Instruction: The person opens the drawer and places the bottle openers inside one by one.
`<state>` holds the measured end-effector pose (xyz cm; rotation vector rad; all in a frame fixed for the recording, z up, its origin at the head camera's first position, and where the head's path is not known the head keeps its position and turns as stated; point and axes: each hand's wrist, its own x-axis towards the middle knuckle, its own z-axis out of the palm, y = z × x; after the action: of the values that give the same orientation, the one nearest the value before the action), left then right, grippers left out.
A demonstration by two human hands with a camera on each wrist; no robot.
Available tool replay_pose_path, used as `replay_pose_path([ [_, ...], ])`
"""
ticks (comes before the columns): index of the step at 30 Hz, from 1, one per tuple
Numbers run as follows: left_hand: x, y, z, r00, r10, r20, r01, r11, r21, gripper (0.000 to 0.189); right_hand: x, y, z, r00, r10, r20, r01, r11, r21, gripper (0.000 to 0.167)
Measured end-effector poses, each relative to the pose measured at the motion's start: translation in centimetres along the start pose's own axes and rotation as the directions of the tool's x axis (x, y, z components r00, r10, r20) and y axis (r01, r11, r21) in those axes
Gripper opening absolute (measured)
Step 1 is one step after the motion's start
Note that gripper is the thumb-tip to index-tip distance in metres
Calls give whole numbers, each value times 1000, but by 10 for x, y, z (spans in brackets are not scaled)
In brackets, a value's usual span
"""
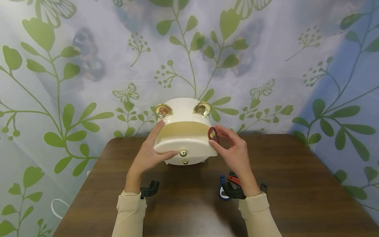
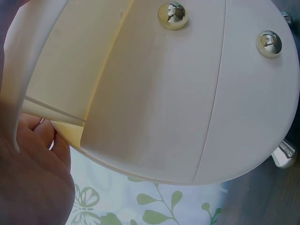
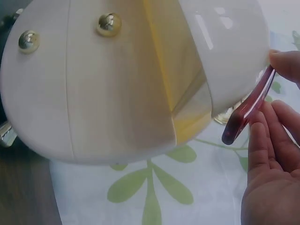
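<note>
A white, rounded box (image 1: pixel 190 148) with two gold-rimmed, eye-like discs on top stands on the table. Cream interior shows in the gap above its upper front, and gold knobs (image 3: pixel 108 24) dot that front. My left hand (image 1: pixel 147 156) holds the box's left side, thumb across the front beside the upper knob and fingers up along the side. At the opposite corner my right hand (image 1: pixel 234 144) pinches a red oval-framed piece (image 1: pixel 218 139) between thumb and fingers. Seen edge-on in the right wrist view, this red piece (image 3: pixel 243 112) has a thick, glossy end.
Near my right wrist lie a blue ring-headed piece with a handle (image 1: pixel 220 190), a red handled piece (image 1: pixel 234 179) and dark pieces partly hidden by the arm. The brown table (image 1: pixel 180 204) ends against a leaf-patterned cloth (image 1: pixel 97 82) behind the box.
</note>
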<state>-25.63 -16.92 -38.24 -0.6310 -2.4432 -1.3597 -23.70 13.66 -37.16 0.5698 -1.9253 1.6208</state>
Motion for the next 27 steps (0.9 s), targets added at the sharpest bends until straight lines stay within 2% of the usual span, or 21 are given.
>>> replay_pose_path([
  [7,0,-2,0,1000,6,-1,-6,1000,5,109,2,1,8,1000,15,13,-16,999,37,49],
  [16,0,-1,1,1000,6,-3,-6,1000,7,110,8,-1,16,994,109,29,-110,992,56,46],
  [27,1,-3,0,1000,-1,-6,1,1000,11,111,15,-6,27,989,144,41,-148,980,130,45],
])
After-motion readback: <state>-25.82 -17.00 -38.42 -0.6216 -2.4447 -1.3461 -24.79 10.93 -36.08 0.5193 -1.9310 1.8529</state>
